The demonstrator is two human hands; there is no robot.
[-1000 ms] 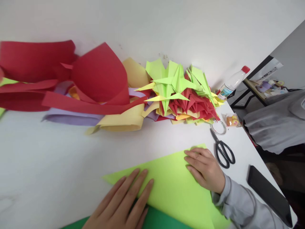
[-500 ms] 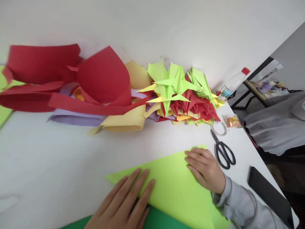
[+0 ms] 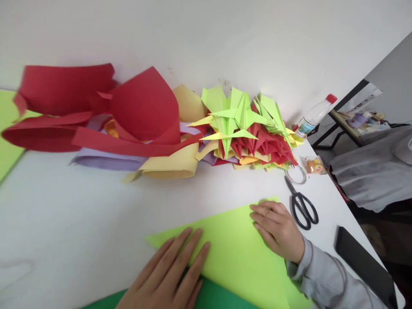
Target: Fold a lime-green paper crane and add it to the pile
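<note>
A sheet of lime-green paper (image 3: 238, 244), folded over with a slanting upper edge, lies on the white table. My left hand (image 3: 170, 272) rests flat on its left part, fingers stretched and slightly spread. Near the top right of the same sheet, my right hand (image 3: 278, 229) presses down with its fingers lying on the paper near the folded edge; its thumb is hidden. Underneath, a dark green sheet (image 3: 222, 296) shows at the bottom, partly covered by the lime paper and my left hand.
Black-handled scissors (image 3: 302, 206), a tape roll (image 3: 296, 174), a wrapped snack (image 3: 314, 165) and a black phone (image 3: 365, 264) lie to the right. Folded paper stars (image 3: 236, 113), a bottle (image 3: 313, 116) and curled red paper (image 3: 146, 107) stand along the wall. A person's grey clothing (image 3: 373, 167) shows beyond.
Both hands stay in nearly the same places on the lime-green paper. The view has shifted slightly, so the red paper at the back left appears a little further right.
</note>
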